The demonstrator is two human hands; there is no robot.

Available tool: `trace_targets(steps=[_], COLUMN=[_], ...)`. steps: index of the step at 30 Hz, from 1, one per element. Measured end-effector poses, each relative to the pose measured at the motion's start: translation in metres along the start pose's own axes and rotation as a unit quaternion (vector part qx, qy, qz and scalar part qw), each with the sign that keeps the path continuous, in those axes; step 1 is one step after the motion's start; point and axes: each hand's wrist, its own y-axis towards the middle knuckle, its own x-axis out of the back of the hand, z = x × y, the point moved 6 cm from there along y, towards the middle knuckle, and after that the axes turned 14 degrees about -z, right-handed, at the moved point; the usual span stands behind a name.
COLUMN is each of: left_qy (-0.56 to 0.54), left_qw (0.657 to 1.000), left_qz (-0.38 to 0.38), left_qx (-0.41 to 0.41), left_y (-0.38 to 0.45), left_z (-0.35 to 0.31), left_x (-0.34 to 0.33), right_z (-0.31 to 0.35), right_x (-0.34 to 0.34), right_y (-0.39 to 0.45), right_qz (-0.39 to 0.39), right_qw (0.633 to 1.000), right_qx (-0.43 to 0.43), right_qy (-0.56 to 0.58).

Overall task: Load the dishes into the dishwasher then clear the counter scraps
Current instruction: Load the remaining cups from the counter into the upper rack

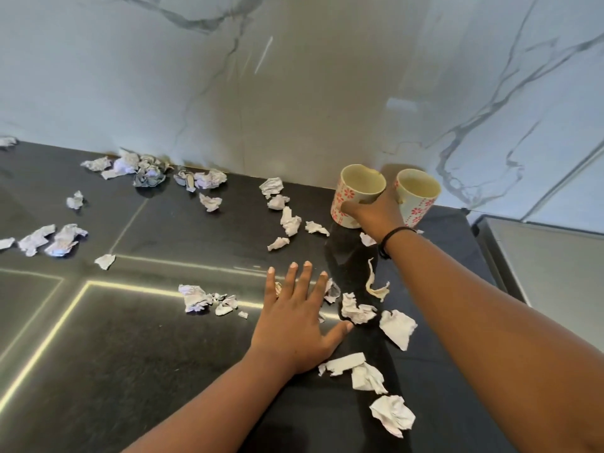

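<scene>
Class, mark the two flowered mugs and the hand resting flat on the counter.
left mug (pixel 346 194), head view, on its flowered side wall.
right mug (pixel 421 207), head view, on its outer wall.
left hand (pixel 294 325), head view, on the back of the hand.

bright, even daylight | strip-light glare on glossy counter (pixel 98 354) | soft shadows | slight blur | wide-angle edge bending

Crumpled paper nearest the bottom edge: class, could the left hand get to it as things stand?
Probably yes. The left hand lies flat and holds nothing, and only bare counter and a few scraps separate it from that paper.
</scene>
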Motion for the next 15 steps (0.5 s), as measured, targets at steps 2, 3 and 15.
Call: trace_targets(steps=[2,3,15], left_qy=[0.001,0.001,0.002], left_qw=[1.000,1.000,1.000], left_qz=[0.003,0.005,0.005], left_qx=[-0.002,-0.001,0.005], left_y=[0.000,0.000,0.003], left_z=[0.000,0.000,0.004], left_x=[-0.001,-0.001,-0.002], right_z=[-0.005,-0.007,0.005], right_x=[-0.010,-0.013,0.029], right_y=[0.008,0.011,-0.013], right_qz=[-0.004,-0.009,0.020], right_qw=[0.999,0.998,0.972], right_qx=[-0.039,-0.054,-0.057], right_qy=[0.016,0.021,0.228])
